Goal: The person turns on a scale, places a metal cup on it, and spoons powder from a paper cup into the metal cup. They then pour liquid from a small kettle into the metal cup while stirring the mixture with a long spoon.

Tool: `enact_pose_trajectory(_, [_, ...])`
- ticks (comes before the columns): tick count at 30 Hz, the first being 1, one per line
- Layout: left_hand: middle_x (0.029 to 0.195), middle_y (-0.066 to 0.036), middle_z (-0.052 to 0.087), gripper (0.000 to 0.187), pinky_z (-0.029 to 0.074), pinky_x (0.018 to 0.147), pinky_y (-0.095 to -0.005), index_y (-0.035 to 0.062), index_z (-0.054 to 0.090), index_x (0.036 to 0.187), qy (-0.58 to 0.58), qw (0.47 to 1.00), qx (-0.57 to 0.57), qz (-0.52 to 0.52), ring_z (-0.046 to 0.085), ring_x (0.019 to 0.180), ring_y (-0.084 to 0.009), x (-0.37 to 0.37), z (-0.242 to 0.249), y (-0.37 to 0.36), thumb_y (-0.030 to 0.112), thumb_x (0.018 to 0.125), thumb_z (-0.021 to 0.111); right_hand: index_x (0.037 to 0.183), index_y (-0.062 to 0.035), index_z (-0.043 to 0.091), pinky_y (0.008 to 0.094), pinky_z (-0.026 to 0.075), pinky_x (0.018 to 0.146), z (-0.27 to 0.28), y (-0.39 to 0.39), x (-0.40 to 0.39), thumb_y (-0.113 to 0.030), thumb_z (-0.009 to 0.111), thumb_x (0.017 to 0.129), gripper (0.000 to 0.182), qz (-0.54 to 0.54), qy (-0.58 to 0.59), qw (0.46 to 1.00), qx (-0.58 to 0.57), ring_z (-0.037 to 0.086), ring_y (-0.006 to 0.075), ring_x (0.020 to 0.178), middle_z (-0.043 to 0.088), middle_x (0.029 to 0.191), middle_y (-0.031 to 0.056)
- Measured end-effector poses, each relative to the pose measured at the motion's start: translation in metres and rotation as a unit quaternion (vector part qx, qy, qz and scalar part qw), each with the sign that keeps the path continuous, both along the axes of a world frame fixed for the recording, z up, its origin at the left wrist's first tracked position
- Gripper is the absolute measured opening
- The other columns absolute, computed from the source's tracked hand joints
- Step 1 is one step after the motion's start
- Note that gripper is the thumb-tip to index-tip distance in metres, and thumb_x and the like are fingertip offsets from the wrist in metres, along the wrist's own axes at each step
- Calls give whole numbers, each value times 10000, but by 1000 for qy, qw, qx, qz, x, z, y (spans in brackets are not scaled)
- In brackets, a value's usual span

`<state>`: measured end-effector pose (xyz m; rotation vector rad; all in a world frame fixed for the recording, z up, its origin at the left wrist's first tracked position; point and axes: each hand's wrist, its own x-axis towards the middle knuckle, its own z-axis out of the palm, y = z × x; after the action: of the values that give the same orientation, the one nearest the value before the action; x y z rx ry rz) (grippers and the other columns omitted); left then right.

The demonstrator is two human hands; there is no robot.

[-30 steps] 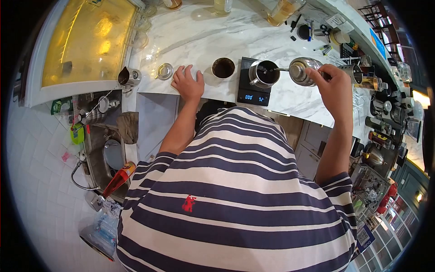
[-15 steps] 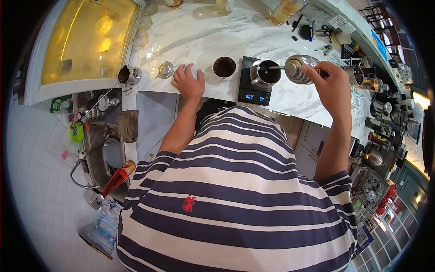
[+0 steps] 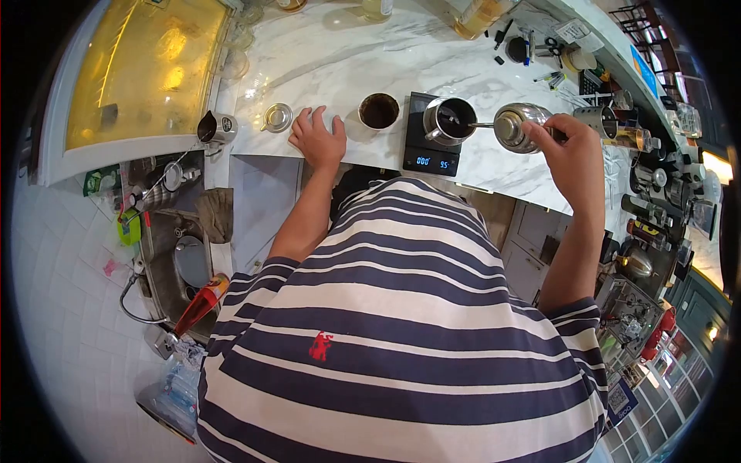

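Observation:
My right hand [image 3: 573, 150] grips a small steel gooseneck kettle [image 3: 512, 127] by its handle side, with my thumb by the lid. Its thin spout points left over a metal cup [image 3: 450, 121] that has dark contents and stands on a black digital scale [image 3: 423, 147] with lit blue digits. Whether liquid is flowing cannot be made out. My left hand [image 3: 319, 143] lies flat at the counter's front edge, fingers spread, holding nothing. Just right of it stands a round container [image 3: 378, 113] with dark brown contents. A small round metal lid [image 3: 277, 118] lies to its left.
A steel pitcher [image 3: 218, 127] stands on the left ledge above the sink [image 3: 158, 255]. Bottles [image 3: 472, 18] line the back of the marble counter [image 3: 324, 62]. Pens and scissors [image 3: 551, 48] lie at back right. A metal canister [image 3: 596, 122] stands beyond my right hand.
The kettle and my right hand have shifted slightly right and down, its spout tip drawing back toward the cup's right side. The scale's right-hand reading went from about 9.4 to 9.5.

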<state>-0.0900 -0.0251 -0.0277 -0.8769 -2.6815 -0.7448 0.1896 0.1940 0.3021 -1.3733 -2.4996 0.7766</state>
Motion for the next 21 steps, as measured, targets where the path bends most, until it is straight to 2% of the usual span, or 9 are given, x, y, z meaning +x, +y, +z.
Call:
enact_pose_trajectory(8, [1346,-85,573,420,333,1055,-510,161,711,1220,-3,1000,-4,2,479,1314,-304,-1,-1,0,347,847,764,948,74,751,350,440,562,1,10,-3,-328,837,881,417,3,-10,1000,30,541,193,546,655,656,146])
enact_pose_trajectory(21, [1322,-85,575,419,333,1061,-504,153,702,1203,5,1000,7,6,492,1289,-305,0,-1,1,323,826,769,866,69,731,361,420,545,9,-5,-14,-329,822,893,409,22,22,999,28,529,194,523,603,596,122])
